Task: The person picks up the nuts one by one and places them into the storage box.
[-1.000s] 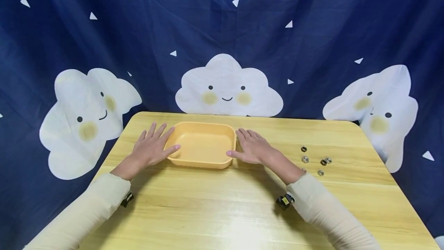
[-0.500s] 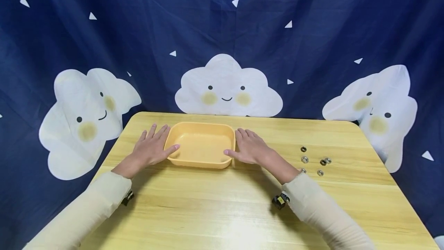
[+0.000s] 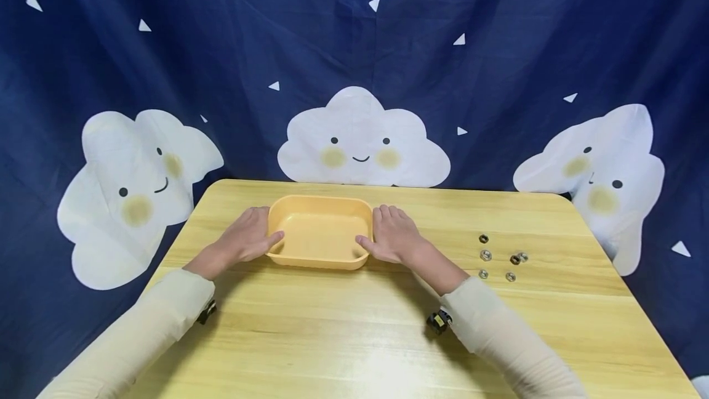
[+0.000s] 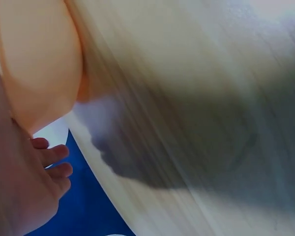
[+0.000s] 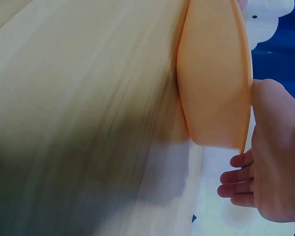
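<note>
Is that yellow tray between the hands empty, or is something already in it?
Empty. The head view shows only the bare floor of the yellow tray; the small metal nuts all lie on the table, right of it.

only nuts (image 3: 498,257) clutter the table (image 3: 343,325) right.

A light wooden table (image 3: 354,337) with rounded corners is set before a dark blue cloud-printed cloth. A shallow orange tray (image 3: 319,258) is placed on it near the far edge, left of the middle. Five small metal nuts (image 3: 486,255) are scattered on the right side, well apart from the tray, two of them touching.
</note>
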`<state>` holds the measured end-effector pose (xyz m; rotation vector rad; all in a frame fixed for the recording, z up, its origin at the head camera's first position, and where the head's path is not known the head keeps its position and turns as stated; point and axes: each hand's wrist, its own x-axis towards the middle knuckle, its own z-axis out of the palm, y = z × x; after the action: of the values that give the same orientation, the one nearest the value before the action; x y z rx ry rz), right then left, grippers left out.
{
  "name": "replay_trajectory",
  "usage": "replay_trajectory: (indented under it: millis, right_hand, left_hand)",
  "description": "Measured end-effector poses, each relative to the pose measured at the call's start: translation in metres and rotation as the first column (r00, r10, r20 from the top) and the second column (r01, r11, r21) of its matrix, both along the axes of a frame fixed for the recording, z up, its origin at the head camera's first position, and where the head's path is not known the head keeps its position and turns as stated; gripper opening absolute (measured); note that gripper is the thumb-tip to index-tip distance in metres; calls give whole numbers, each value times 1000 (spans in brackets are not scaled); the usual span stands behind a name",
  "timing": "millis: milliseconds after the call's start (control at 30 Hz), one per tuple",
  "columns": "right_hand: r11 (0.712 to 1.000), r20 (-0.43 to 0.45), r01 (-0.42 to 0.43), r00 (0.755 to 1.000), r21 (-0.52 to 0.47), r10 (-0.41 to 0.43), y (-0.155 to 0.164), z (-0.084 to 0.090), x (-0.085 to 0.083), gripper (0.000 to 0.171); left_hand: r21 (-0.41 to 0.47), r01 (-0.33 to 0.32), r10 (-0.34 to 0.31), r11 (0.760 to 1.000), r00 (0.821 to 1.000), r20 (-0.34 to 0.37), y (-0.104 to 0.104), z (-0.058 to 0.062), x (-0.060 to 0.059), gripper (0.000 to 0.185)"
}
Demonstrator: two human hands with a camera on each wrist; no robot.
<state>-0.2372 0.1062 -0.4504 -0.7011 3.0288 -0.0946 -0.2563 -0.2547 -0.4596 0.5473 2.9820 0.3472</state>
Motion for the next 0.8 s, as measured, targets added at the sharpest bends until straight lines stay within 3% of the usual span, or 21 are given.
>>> replay_trajectory:
  millis: [233, 500, 800]
  right_hand:
    - [999, 16, 21, 1000, -49, -20, 1, -7, 0, 65]
    - [997, 62, 25, 998, -80, -20, -3, -5, 0, 52]
    - [997, 69, 42, 997, -70, -37, -2, -8, 1, 49]
  left_hand:
    - [-24, 52, -53, 998, 998, -46, 0, -3, 1, 67]
    - [-5, 52, -52, 999, 995, -79, -5, -4, 1, 35]
    - [30, 26, -25, 999, 999, -45, -3, -7, 2, 38]
